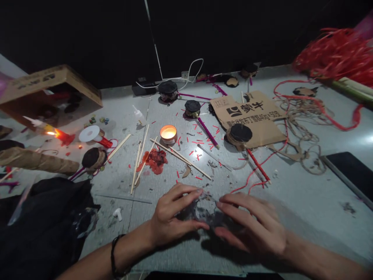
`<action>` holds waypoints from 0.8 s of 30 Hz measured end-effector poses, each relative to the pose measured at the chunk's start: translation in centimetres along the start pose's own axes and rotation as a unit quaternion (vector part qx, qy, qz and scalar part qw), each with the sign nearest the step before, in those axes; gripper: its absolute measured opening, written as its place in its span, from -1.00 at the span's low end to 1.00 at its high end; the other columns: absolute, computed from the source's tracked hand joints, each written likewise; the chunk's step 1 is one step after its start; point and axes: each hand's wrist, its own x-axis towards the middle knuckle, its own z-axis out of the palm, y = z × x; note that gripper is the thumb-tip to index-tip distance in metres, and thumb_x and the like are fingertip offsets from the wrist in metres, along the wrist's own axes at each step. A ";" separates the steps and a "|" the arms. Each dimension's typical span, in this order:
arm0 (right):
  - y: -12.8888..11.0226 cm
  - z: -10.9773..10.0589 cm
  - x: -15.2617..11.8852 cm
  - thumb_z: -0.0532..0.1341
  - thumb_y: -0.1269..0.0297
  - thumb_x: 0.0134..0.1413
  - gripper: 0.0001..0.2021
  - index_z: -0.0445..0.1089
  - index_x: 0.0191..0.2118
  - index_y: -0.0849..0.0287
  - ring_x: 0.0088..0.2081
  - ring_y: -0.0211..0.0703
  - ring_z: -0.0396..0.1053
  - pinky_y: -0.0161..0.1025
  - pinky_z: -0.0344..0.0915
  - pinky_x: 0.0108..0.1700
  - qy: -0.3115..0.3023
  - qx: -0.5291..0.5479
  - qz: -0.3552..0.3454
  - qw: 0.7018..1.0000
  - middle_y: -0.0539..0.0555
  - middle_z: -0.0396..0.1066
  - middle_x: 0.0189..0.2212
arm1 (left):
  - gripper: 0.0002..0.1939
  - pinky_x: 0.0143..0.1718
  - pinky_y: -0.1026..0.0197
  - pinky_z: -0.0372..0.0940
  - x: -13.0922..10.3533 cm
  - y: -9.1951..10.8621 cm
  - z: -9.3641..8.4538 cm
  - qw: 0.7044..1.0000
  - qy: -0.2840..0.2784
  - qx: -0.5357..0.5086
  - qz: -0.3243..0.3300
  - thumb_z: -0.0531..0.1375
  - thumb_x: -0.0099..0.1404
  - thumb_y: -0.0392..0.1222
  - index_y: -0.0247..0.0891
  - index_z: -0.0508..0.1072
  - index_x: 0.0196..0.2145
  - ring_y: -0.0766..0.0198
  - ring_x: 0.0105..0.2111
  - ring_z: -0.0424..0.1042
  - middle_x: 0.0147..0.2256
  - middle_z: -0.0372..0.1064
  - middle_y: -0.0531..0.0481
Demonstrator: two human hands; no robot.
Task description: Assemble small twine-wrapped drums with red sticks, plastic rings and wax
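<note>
Near the table's front, my left hand (176, 216) and my right hand (256, 225) close from both sides around a clear, greyish plastic-looking piece (202, 210). Its exact kind cannot be made out, and the fingers hide its sides. Beyond them a small drum with a black top (239, 134) and a red stick (258, 165) lies on a cut cardboard sheet (262, 120). Another black-topped drum (192, 107) has a purple stick. Thin wooden sticks (183, 157) lie beside a lit tealight candle (168, 134) and a patch of melted red wax (154, 160).
A lit red candle (64, 137) burns at the left by an open cardboard box (37, 91). Black cloth (43, 221) covers the front left. A ribbon spool (89, 134), glue bottle (139, 116), tangled twine (303, 128), phone (349, 175) and red raffia (335, 54) lie around.
</note>
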 end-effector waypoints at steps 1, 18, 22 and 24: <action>0.1 0.1 -0.1 0.32 0.20 0.40 -0.67 0.43 0.14 0.25 -0.18 0.04 0.65 -0.11 0.64 -0.23 -0.009 0.000 0.002 1.000 0.27 0.66 -0.15 | -0.24 0.02 0.03 0.54 0.0 0.0 0.0 1.000 0.001 0.000 0.002 0.46 0.32 0.07 -0.05 0.38 0.39 0.11 -0.01 0.59 0.07 0.58 -0.18; 0.3 1.4 -0.5 0.25 0.22 0.48 -0.59 0.32 0.28 0.33 0.00 0.08 0.63 -0.02 0.66 -0.03 -0.043 0.096 0.029 0.994 0.38 0.62 -0.01 | -0.28 0.00 0.05 0.56 0.1 0.1 -0.1 1.000 0.000 -0.026 -0.010 0.45 0.32 0.09 -0.05 0.42 0.36 0.11 -0.04 0.61 0.03 0.59 -0.19; 0.3 1.6 -0.9 0.33 0.28 0.39 -0.53 0.32 0.30 0.28 0.02 0.08 0.63 -0.02 0.65 -0.03 -0.026 0.118 0.034 0.992 0.36 0.60 0.03 | -0.26 0.04 0.04 0.55 0.1 0.2 -0.2 1.000 -0.011 -0.024 0.005 0.43 0.37 0.06 -0.03 0.35 0.41 0.10 0.01 0.60 0.08 0.57 -0.21; 0.4 1.7 -1.1 0.33 0.32 0.35 -0.51 0.32 0.32 0.24 0.06 0.11 0.61 0.01 0.65 -0.02 -0.024 0.121 0.042 0.991 0.36 0.57 0.09 | -0.24 0.09 0.02 0.55 0.0 0.3 0.0 0.998 -0.007 -0.057 -0.024 0.45 0.35 0.06 -0.03 0.35 0.42 0.07 0.06 0.58 0.12 0.54 -0.22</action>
